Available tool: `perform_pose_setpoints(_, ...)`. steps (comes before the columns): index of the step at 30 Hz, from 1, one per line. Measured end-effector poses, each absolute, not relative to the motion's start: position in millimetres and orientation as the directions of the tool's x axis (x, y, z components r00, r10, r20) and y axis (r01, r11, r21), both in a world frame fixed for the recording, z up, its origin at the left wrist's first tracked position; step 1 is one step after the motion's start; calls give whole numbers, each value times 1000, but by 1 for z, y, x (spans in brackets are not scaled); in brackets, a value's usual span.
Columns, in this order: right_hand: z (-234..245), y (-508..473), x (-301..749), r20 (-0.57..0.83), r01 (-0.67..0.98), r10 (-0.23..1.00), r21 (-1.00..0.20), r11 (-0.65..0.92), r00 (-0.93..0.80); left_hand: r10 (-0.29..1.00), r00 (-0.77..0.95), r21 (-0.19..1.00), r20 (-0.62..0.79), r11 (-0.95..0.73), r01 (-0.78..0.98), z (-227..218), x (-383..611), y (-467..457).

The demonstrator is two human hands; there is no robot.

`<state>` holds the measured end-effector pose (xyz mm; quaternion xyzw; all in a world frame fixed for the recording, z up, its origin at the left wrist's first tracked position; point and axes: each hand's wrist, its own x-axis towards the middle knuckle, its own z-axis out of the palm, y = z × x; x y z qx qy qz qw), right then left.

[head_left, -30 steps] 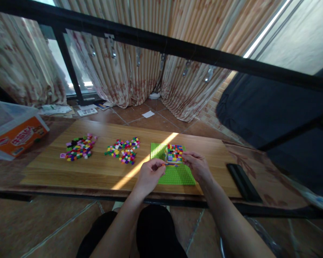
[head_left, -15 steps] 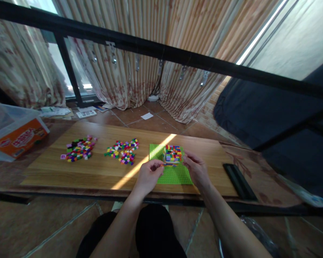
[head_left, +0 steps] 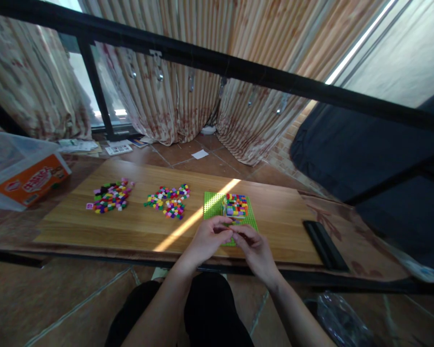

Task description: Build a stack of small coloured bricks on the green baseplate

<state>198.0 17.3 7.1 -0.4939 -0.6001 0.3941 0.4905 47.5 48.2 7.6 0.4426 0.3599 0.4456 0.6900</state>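
A green baseplate (head_left: pixel 213 204) lies on the wooden board (head_left: pixel 137 226), with a small block of many-coloured bricks (head_left: pixel 236 205) built on its far right part. My left hand (head_left: pixel 210 237) and my right hand (head_left: pixel 251 246) meet over the plate's near edge, fingertips pinched together. Whatever they pinch is too small to make out. Two loose heaps of coloured bricks lie to the left: a middle heap (head_left: pixel 169 201) and a far left heap (head_left: pixel 110 196).
A clear plastic box with an orange label (head_left: pixel 21 173) stands at the far left. A black flat bar (head_left: pixel 323 238) lies at the board's right end. A black rail crosses overhead, curtains hang behind, and my dark-trousered knees sit under the board's near edge.
Both hands have drawn back from the sides of the brick block toward me and come together, fingertips touching, over the plate's near edge.
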Motion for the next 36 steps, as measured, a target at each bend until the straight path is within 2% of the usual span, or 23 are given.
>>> perform_pose_setpoints(6,11,17,203,248,260,966,-931,257,-70,890,435,920,-136,277,-278,6,45,49)
perform_pose_setpoints(12,11,12,203,292,358,955,-888,290,-49,879,440,919,-186,314,-237,9,45,47)
perform_pose_setpoints(18,10,13,206,323,365,946,-876,316,-43,873,446,923,-196,318,-218,9,48,47)
perform_pose_setpoints(21,7,20,211,299,311,952,-912,267,59,872,441,919,-212,331,-213,9,49,48)
perform_pose_setpoints(24,6,34,220,225,175,941,-967,184,254,879,416,928,-232,328,-175,10,49,48)
perform_pose_setpoints(27,6,52,230,164,86,919,-986,142,360,885,397,934,-242,323,-150,10,49,49)
perform_pose_setpoints(36,-1,78,240,233,233,907,-960,156,351,894,405,949,-194,275,-152,4,50,50)
